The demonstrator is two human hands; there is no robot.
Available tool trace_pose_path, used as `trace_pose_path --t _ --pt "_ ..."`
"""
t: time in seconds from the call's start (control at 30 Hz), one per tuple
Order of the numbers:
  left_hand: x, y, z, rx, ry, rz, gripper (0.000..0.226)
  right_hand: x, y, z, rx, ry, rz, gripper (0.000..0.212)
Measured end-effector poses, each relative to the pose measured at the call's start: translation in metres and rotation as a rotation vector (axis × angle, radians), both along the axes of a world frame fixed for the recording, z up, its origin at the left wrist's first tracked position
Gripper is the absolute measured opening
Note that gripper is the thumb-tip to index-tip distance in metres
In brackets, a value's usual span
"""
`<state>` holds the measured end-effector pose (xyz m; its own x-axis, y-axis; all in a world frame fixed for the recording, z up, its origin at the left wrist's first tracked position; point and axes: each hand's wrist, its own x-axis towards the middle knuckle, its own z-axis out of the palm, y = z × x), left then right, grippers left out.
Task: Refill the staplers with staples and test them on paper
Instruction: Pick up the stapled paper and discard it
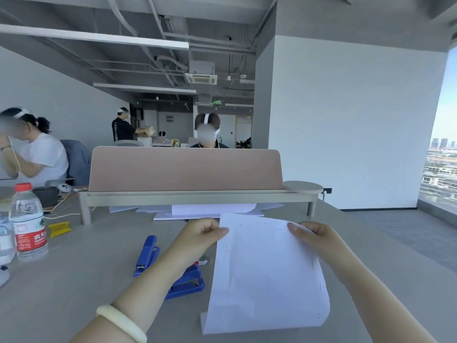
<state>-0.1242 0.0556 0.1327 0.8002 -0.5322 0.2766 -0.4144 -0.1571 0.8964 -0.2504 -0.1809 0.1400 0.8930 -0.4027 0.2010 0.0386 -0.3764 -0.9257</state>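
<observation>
grey desk [74, 280], paper [267, 276] pinched between left hand [201, 235] and right hand [312, 237]

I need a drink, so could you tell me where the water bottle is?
The red-capped water bottle stands upright at the table's far left, beside the yellow block.

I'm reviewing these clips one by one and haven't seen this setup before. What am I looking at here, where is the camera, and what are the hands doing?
There is no machine here. A camera worn on a person's head looks forward and down, so the two arms entering from below are the wearer's own. The left hand and right hand pinch the top corners of a sheet of paper, lifted off the grey table; small marks along its edges look like staples. Two blue staplers lie to the left: one in plain sight, another partly under the left forearm. A water bottle and a yellow object stand further left.
</observation>
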Motion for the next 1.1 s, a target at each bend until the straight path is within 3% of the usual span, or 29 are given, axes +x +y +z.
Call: trace_pose_path --t 0.13,0.37,0.6,1.1 --pt "-0.012 -0.001 -0.015 -0.118 0.041 0.03 0.062 0.003 0.01 -0.008 0.014 -0.058 -0.044 0.058" --pt "-0.019 -0.004 -0.03 -0.243 -0.033 0.071 0.038 0.013 0.017 -0.019 0.018 -0.181 -0.096 0.04" --pt "-0.01 -0.001 -0.029 -0.27 -0.031 0.04 0.055 0.023 0.014 -0.019 0.019 -0.194 -0.08 0.044" --pt "-0.004 -0.004 -0.033 -0.292 -0.032 0.036 0.057 0.03 0.016 -0.02 0.019 -0.191 -0.091 0.044"
